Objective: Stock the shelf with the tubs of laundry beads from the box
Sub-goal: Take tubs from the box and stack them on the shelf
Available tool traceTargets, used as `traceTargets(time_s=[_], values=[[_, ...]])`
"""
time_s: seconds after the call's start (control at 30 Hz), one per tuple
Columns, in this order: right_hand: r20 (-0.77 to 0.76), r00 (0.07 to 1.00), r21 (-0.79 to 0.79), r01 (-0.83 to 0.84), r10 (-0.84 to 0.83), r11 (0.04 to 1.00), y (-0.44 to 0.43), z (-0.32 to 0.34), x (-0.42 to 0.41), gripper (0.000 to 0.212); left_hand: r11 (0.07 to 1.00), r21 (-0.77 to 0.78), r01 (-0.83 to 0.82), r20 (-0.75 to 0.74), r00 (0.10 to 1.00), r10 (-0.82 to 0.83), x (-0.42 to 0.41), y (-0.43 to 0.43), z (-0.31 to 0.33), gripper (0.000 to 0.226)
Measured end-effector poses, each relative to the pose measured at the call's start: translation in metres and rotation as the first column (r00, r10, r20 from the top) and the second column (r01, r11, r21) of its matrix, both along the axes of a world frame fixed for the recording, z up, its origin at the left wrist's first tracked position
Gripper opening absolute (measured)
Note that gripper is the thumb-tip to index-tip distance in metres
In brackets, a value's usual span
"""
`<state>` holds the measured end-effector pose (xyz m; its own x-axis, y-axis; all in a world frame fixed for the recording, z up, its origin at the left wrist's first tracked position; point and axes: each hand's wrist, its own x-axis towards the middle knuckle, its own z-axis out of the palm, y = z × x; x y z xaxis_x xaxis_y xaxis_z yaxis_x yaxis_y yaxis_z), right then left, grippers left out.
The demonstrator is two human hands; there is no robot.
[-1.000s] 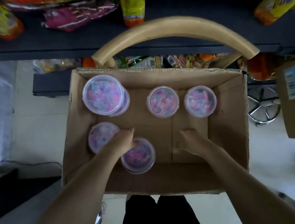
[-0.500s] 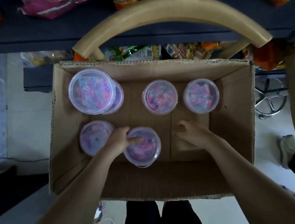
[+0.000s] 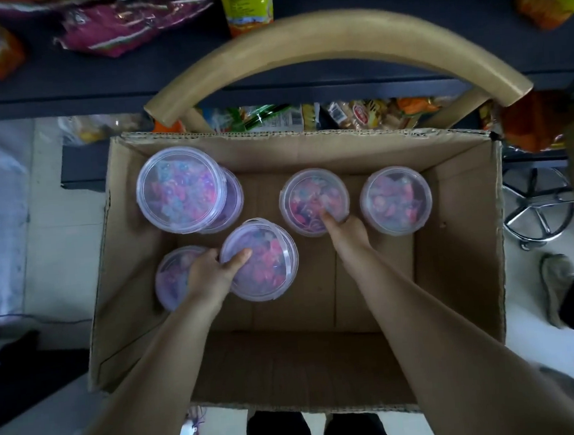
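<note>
the step in hand is picking tubs out of the box [image 3: 459, 238], which sits on a chair [image 3: 332, 31] in front of the dark shelf [image 3: 403, 57]. the left hand [image 3: 214, 274] grips the near tub [image 3: 268, 263]: the thumb lies on its clear lid and the other fingers curl round its left side. this tub looks bigger than the ones around it, so i think it is lifted a little off the box floor. the right hand [image 3: 347, 233] reaches to the middle tub [image 3: 308, 195] at the back and one finger lies on its lid, but i cannot tell if the hand has a real hold on it yet. more tubs wait in the box: the right tub [image 3: 396, 200] just beside the middle one, the low tub [image 3: 172, 281] partly hidden under the left hand, and the top tub [image 3: 180, 189] stacked on another one in the back left corner. no tub of beads shows on the shelf, only snack bags [image 3: 132, 20], so a lot of the job seems left to do. next, the right hand needs to close round the middle tub, and then both hands need to lift straight up over the box wall, go past the chair back, and set the tubs flat on a bare part of the shelf. the lids look smooth, so a firm hold on the sides seems best.
</note>
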<state>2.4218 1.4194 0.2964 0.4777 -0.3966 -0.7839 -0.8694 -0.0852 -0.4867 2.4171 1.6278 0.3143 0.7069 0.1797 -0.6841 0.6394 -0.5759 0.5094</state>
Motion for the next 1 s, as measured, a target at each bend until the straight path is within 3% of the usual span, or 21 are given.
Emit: traceTargets(time_s=[0.3,0.47,0.7,0.83,0.93,1.0], values=[[0.068,0.916,0.311,0.356,-0.395,0.881,0.005,-0.021,-0.010,0.044,0.963,-0.135,-0.235,-0.019,0.972,0.234,-0.014,0.001,-0.010,0.026],[0.132,0.958,0.230,0.219,-0.254,0.948,0.002,-0.004,-0.019,0.030,0.973,-0.095,-0.210,0.045,0.976,0.215,-0.017,0.006,0.010,0.028],[0.232,0.967,0.050,0.095,-0.104,0.994,-0.017,0.066,-0.022,0.025,0.955,-0.164,-0.247,0.078,0.962,0.262,-0.027,0.014,0.075,0.020],[0.302,0.944,0.059,0.121,-0.134,0.991,-0.022,0.127,-0.021,0.027,0.956,-0.148,-0.255,0.160,0.947,0.278,-0.028,0.026,0.126,0.039],[0.376,0.921,0.081,0.078,-0.103,0.994,-0.017,0.182,-0.023,0.020,0.980,-0.090,-0.176,0.212,0.958,0.191,-0.021,0.041,0.171,0.035],[0.440,0.892,0.118,0.053,-0.100,0.992,-0.011,0.218,-0.026,0.014,0.974,-0.117,-0.195,0.241,0.946,0.218,-0.015,0.054,0.201,0.034]])
